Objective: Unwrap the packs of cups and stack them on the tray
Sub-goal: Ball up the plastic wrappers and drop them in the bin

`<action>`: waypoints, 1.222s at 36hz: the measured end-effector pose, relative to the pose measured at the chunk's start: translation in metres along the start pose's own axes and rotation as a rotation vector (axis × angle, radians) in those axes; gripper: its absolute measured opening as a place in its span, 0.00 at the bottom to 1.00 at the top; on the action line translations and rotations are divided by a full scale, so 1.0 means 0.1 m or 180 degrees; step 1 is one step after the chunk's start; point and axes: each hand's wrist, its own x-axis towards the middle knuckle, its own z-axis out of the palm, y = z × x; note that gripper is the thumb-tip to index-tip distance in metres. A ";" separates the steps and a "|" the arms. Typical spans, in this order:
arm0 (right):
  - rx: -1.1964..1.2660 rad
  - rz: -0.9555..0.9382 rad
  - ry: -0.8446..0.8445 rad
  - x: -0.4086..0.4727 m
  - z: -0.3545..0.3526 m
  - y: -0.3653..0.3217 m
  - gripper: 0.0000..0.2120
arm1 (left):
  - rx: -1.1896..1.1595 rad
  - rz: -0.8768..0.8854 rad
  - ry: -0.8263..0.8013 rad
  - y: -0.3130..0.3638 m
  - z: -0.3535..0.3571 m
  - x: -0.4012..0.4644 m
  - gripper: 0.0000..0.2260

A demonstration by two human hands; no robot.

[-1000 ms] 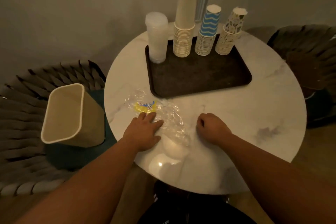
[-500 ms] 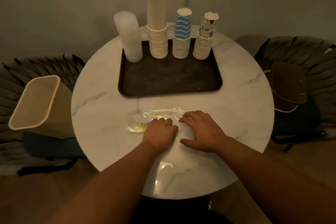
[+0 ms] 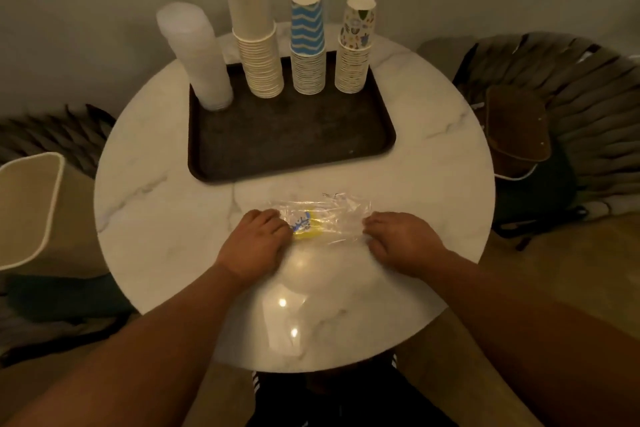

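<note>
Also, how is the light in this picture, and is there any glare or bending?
Head view: dim, warm light; two bright glare spots on the table near its front edge; the wide lens bends the round table and leans the cup stacks outward; the clear wrapper glints between the left hand and right hand.
</note>
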 end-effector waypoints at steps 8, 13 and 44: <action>0.0738 0.1676 0.0066 0.30 -0.07 -0.03 0.14 | -0.1098 -0.1188 -0.0399 -0.04 -0.18 0.30 0.15; 0.0271 0.2367 -0.0132 0.51 -0.05 0.03 0.18 | -0.0785 -0.1438 -0.0631 -0.11 -0.10 0.48 0.10; 0.0069 0.0206 -0.0362 0.44 0.26 -0.51 0.35 | -0.0572 0.0287 -0.1094 0.24 0.04 0.52 0.33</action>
